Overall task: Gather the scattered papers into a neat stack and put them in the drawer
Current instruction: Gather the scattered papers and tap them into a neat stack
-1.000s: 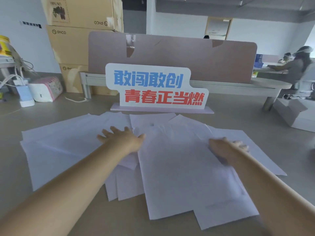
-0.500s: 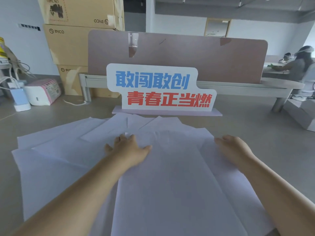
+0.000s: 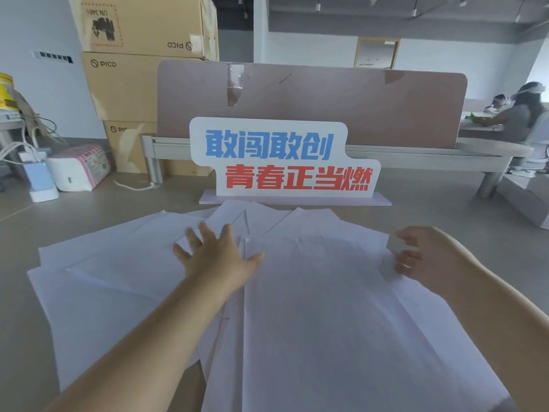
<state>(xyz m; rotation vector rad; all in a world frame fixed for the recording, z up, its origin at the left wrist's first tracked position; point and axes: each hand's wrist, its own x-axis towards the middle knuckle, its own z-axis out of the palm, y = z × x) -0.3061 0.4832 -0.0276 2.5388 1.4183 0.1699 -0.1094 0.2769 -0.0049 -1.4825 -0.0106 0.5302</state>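
I see the white papers (image 3: pixel 312 307) fanned out in loose overlap on the grey desk (image 3: pixel 445 215), just in front of the slogan sign (image 3: pixel 282 159) with blue and red characters. My left hand (image 3: pixel 217 257) lies flat on the sheets in front of the sign's left half, fingers spread, gripping nothing. My right hand (image 3: pixel 427 257), in front of the sign's right end, has its fingers curled, pinching the upturned edge of a sheet. Left of the sign stand stacked PICO cartons (image 3: pixel 127 84).
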